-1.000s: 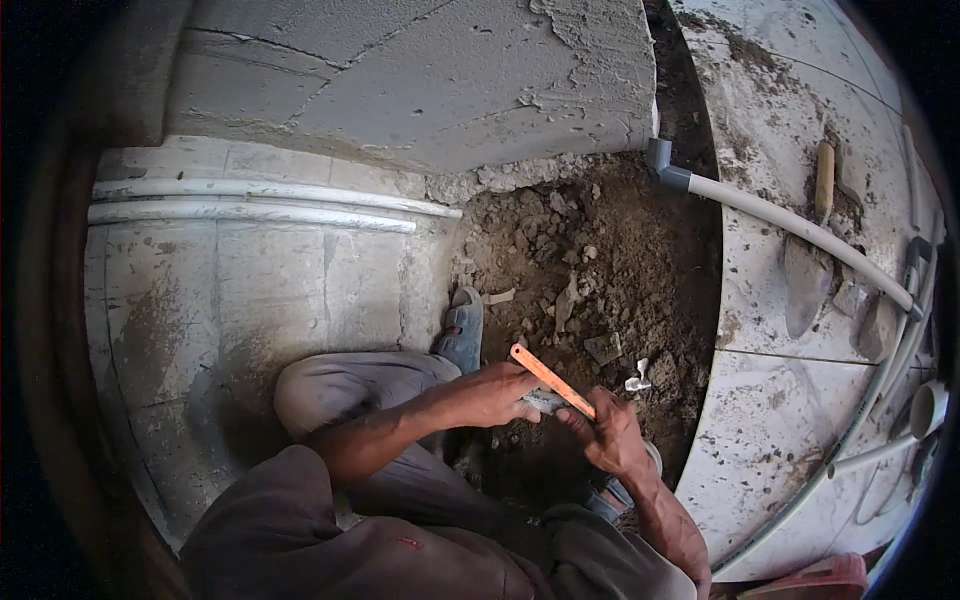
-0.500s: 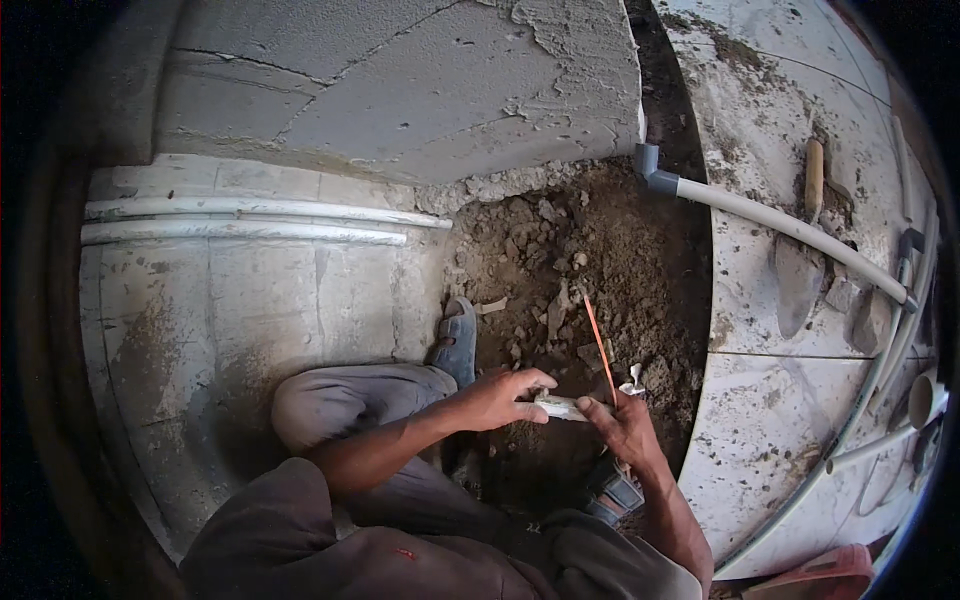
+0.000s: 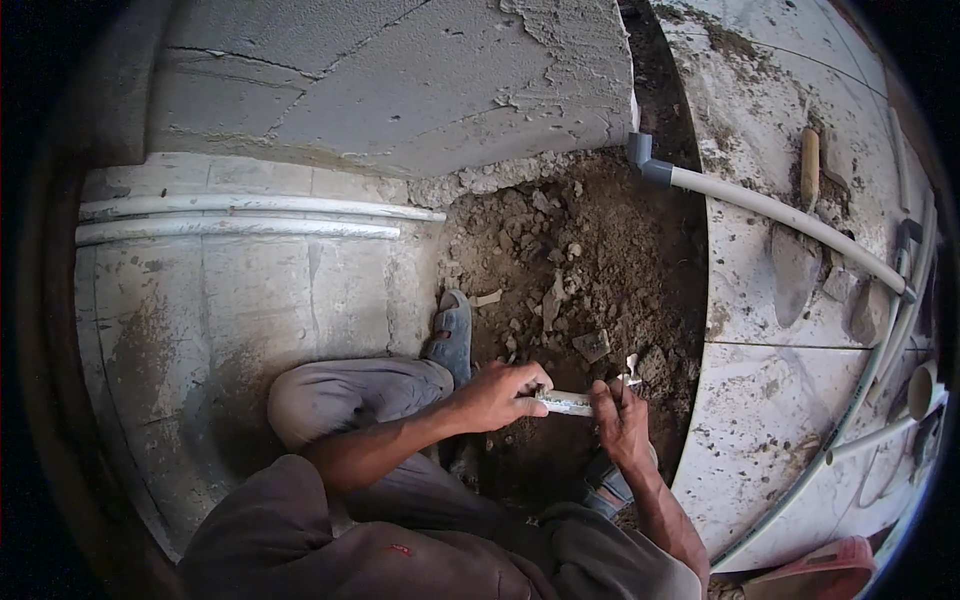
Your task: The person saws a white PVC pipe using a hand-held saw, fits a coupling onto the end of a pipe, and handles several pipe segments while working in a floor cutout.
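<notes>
My left hand (image 3: 495, 398) is closed on one end of a short white pipe piece (image 3: 568, 403), thumb and forefinger pinching it. My right hand (image 3: 623, 425) grips the other end, so the piece lies nearly level between them. Its surface looks dirty and worn. A small torn white scrap (image 3: 631, 372) shows just beyond my right fingers; whether I hold it cannot be made out. Under both hands is a dug pit of loose soil and rubble (image 3: 560, 260). My sandalled foot (image 3: 452, 335) rests at its left edge.
Two long white pipes (image 3: 240, 228) lie along the grey slab at left. A grey pipe with an elbow (image 3: 655, 170) crosses the pit's far right corner onto white tiles. On those tiles lie a wooden-handled trowel (image 3: 795, 270) and more pipes. A rough plastered block (image 3: 400, 90) stands ahead.
The thin orange strip that stuck up by my right hand no longer shows. My right hand has turned slightly, its fingers now pointing up. The left hand keeps its hold.
</notes>
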Available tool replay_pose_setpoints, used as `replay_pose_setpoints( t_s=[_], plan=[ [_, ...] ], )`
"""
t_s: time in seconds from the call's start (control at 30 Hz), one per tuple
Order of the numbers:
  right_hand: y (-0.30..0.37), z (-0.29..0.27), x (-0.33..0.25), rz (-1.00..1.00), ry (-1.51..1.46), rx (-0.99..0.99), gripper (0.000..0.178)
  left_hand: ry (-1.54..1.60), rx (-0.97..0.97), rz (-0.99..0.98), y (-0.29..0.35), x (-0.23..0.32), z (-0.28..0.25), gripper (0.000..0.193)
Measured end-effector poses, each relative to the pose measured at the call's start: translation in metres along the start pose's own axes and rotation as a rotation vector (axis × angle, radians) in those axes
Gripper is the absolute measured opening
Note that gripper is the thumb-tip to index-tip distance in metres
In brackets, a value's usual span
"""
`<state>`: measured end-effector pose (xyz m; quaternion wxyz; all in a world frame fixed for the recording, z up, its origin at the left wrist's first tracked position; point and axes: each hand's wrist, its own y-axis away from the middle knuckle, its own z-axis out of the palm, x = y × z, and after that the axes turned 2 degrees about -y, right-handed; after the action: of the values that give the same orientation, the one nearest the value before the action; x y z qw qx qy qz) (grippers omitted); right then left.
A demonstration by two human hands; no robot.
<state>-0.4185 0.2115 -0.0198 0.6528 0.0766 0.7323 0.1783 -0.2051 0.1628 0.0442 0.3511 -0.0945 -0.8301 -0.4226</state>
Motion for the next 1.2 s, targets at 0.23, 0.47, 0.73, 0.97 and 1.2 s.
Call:
replay_pose_setpoints(
  t_s=[0.23,0.47,0.73,0.97,1.2],
  plan=[
    [0.005,0.006,-0.015,-0.029,0.082,0.087,0.032,0.561,-0.084,-0.103,-0.003,-0.003,-0.007,0.038],
    [0.005,0.003,-0.026,0.374,-0.588,-0.386,0.032,0.411,0.048,0.009,-0.001,-0.002,-0.006,0.031],
    [0.021,0.014,-0.014,-0.035,0.033,-0.440,0.036,0.360,0.077,-0.019,0.000,-0.009,-0.004,0.032],
    [0.017,0.017,-0.014,-0.209,0.240,-0.467,0.037,0.290,0.182,-0.209,-0.002,-0.008,-0.005,0.038],
    [0.008,0.010,-0.002,-0.242,0.152,-0.232,0.026,0.222,-0.006,-0.143,-0.003,-0.019,0.006,0.035]
  ],
)
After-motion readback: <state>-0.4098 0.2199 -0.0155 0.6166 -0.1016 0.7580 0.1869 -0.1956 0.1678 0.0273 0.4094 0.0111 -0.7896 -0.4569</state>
